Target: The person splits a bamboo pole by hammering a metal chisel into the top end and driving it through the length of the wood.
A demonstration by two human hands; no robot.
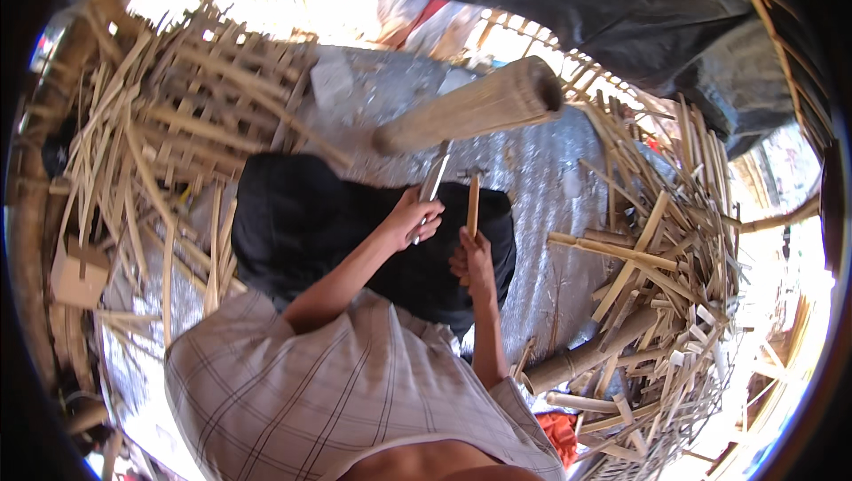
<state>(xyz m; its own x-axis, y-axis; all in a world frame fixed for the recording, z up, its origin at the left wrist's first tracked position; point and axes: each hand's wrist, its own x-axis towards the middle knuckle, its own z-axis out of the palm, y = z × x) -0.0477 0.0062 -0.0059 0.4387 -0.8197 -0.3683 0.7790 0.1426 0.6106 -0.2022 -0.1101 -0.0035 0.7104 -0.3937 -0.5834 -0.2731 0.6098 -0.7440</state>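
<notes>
My left hand [418, 218] is closed around a long, flat metal blade [434, 177] that points up and away from me. The blade's far end reaches the underside of a thick bamboo pole [470, 106], though I cannot tell whether they touch. To the right, my right hand [473, 259] grips the wooden handle of a hammer [473, 204] whose dark metal head is at the far end. That head is apart from the blade. The pole slants up to the right, its hollow end facing right. Both hands are over my dark trousers [293, 215].
A silvery sheet [555, 179] covers the ground. Woven bamboo strips [213, 82] are heaped at the left, near a small cardboard box [80, 274]. Split bamboo pieces [657, 277] pile up at the right, with an orange cloth [559, 437] below. Dark sheeting [639, 11] hangs overhead.
</notes>
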